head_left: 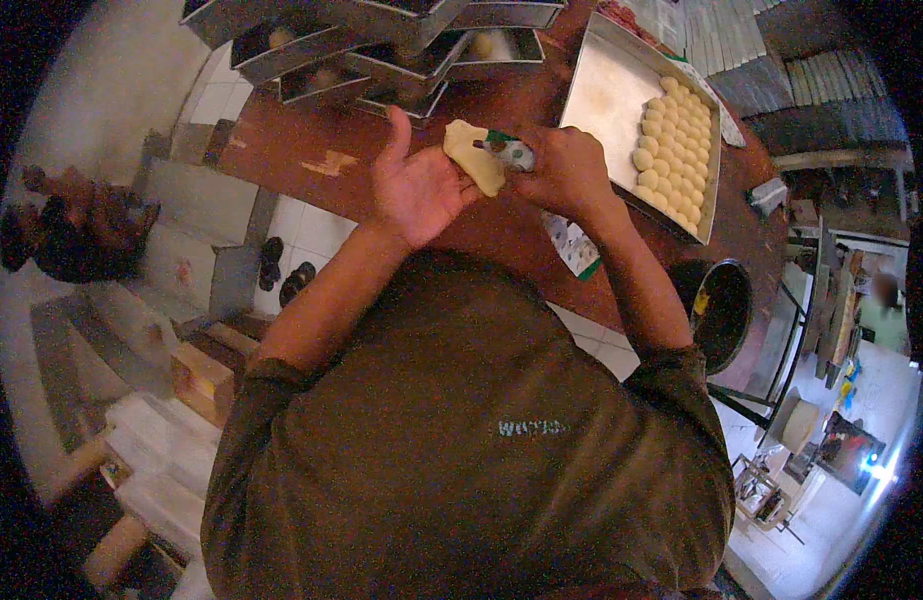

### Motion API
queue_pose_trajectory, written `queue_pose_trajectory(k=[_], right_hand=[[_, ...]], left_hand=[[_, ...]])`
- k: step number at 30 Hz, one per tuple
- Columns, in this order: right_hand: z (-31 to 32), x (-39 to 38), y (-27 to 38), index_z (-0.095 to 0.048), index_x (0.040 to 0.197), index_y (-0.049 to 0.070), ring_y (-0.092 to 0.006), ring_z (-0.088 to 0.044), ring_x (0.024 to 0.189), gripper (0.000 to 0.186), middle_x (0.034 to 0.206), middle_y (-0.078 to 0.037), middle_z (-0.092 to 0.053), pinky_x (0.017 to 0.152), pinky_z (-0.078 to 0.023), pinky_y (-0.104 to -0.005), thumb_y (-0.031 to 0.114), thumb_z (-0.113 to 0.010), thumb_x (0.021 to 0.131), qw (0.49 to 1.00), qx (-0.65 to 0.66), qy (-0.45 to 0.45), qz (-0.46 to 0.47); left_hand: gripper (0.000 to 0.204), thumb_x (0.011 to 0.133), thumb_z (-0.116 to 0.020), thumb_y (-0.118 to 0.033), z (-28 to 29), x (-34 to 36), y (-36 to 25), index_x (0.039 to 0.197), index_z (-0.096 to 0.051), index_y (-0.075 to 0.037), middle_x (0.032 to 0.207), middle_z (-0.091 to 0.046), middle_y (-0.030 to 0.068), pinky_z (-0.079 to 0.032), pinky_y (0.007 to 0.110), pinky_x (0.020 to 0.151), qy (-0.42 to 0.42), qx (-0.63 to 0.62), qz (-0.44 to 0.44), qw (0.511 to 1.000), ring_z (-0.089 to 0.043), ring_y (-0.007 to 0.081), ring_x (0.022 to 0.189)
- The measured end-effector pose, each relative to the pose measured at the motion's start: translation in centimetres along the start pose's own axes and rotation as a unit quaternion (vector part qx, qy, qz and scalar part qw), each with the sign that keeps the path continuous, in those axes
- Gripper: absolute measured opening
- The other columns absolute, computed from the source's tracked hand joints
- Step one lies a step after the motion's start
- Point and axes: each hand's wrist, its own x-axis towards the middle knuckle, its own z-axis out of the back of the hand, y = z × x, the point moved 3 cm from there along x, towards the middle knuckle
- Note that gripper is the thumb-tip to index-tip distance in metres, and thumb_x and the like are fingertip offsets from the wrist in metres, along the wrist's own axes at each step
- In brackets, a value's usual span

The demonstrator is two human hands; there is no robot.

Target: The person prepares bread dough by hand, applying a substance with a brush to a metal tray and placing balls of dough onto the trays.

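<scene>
My left hand [414,185] lies palm up over the brown table [312,150], with a flattened piece of pale dough [472,152] resting on its fingers. My right hand [567,170] is closed on a small plastic piping bag [512,152] with a green and white print. The bag's tip touches the middle of the dough, where a dark spot of filling shows. Both hands are close together, just left of a metal baking tray [607,95].
The baking tray holds several rows of round dough balls [672,140] along its right side. Stacked metal trays [382,45] stand at the table's far edge. A printed packet [574,245] lies by my right forearm. A dark round pot [722,310] sits at the right.
</scene>
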Motion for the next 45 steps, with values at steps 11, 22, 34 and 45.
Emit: queue_pose_trajectory(k=[11, 22, 34, 45], right_hand=[[-1.0, 1.3, 0.7, -0.074, 0.092, 0.006, -0.0398, -0.070, 0.074, 0.040, 0.076, -0.020, -0.070, 0.068, -0.056, -0.0489, 0.039, -0.079, 0.071, 0.995, -0.083, 0.046, -0.007], [-1.0, 1.9, 6.0, -0.066, 0.120, 0.011, -0.0379, -0.058, 0.118, 0.046, 0.133, -0.017, -0.059, 0.100, -0.048, -0.0482, 0.020, -0.079, 0.077, 0.920, 0.100, -0.267, 0.267], [-6.3, 1.4, 3.8, -0.072, 0.115, 0.004, -0.0295, -0.070, 0.098, 0.034, 0.117, -0.016, -0.068, 0.087, -0.055, -0.0350, 0.014, -0.080, 0.083, 0.838, 0.542, -0.041, 0.048], [-5.6, -1.5, 3.1, -0.079, 0.094, 0.005, -0.0294, -0.072, 0.085, 0.016, 0.094, -0.015, -0.074, 0.077, -0.056, -0.0348, 0.012, -0.080, 0.080, 0.842, 0.531, -0.087, -0.045]], left_hand=[[0.117, 0.081, -0.037, -0.091, 2.4, -0.9, -1.5, 0.145, -0.037, 0.007, 0.148, -0.048, 0.0205, -0.037, 0.045, 0.116, 0.032, -0.030, -0.046, 0.998, -0.047, 0.0329, 0.137], [0.029, 0.099, -0.054, -0.011, 8.1, -2.0, -5.7, 0.125, -0.058, 0.003, 0.124, -0.066, 0.0139, -0.055, 0.038, 0.102, -0.123, -0.014, -0.152, 0.981, -0.065, 0.0278, 0.115], [0.036, 0.098, -0.059, -0.018, 3.7, -3.3, -3.9, 0.129, -0.067, -0.002, 0.137, -0.062, 0.0155, -0.048, 0.031, 0.101, -0.148, 0.704, -0.069, 0.691, -0.061, 0.0187, 0.121], [0.052, 0.098, -0.066, -0.020, 4.8, -4.3, -2.0, 0.146, -0.050, -0.006, 0.136, -0.060, 0.0093, -0.058, 0.035, 0.088, -0.138, 0.175, -0.066, 0.973, -0.068, 0.0218, 0.105]])
